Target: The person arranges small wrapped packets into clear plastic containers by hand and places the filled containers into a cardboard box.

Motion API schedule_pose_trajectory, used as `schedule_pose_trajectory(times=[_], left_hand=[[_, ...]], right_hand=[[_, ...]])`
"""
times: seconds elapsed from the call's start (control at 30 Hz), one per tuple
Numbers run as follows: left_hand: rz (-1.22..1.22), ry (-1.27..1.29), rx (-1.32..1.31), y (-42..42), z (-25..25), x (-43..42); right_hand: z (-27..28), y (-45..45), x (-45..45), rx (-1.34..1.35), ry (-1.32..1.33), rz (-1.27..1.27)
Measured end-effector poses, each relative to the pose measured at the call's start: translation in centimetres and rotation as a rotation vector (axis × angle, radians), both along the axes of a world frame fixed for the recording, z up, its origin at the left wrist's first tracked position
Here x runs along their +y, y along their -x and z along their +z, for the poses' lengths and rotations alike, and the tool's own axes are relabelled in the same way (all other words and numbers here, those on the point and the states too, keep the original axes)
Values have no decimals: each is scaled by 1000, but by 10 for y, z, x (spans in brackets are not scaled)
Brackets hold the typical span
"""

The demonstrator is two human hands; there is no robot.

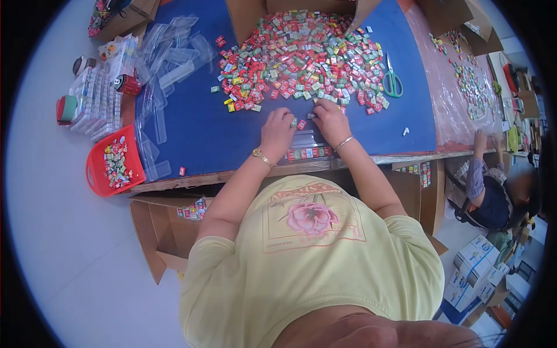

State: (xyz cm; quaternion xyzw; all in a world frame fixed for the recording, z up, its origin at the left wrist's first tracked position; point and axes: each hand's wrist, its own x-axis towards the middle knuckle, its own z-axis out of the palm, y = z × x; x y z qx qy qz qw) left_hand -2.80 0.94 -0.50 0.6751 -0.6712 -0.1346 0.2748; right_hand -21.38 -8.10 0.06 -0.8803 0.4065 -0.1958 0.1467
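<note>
Near the table's front edge, my left hand (pixel 277 131) is closed, its fingertips on a small green packet (pixel 293 122). Beside it lies a loose red packet (pixel 301 124). My right hand (pixel 332 123) has its fingers curled together, with a small pale packet (pixel 311 116) at the thumb; its grip is partly hidden. Between my wrists sits a clear plastic tray (pixel 301 140), and a row of red and green packets (pixel 309 153) lies along its near side. Beyond both hands spreads a big heap of small red, green and yellow packets (pixel 296 58), spilling from a cardboard box (pixel 246 20).
Green-handled scissors (pixel 392 84) lie right of the heap. Clear plastic sleeves (pixel 174 55) are piled on the left. A red basket (pixel 93 168) with packets hangs by the left corner, near a dark red can (pixel 127 84). Another person (pixel 493 194) is at the right-hand table.
</note>
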Motion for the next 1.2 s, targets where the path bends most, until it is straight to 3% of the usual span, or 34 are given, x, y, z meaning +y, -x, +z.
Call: schedule_pose_trajectory(times=[0.2, 0.3, 0.47, 0.6, 0.7, 0.83, 0.97, 1.2], left_hand=[[-61, 7, -21, 3, -7, -2], [-61, 24, -28, 7, 4, -3], [-175, 142, -40, 6, -4, -13], [-118, 61, -48, 10, -6, -13], [-33, 23, -37, 12, -8, -11], [-33, -55, -50, 9, -3, -10], [-119, 115, -41, 2, -1, -17], [-298, 73, -37, 7, 2, -30]], right_hand=[[17, 1, 15, 157, -91, -13], [5, 3, 15, 16, -160, -50], [-7, 4, 6, 6, -146, 24], [-5, 5, -13, -169, 110, 2], [-9, 5, -23, 43, 38, 89], [1, 10, -16, 196, -145, 0], [3, 16, -3, 179, -173, -105], [-5, 25, 0, 90, -246, -48]])
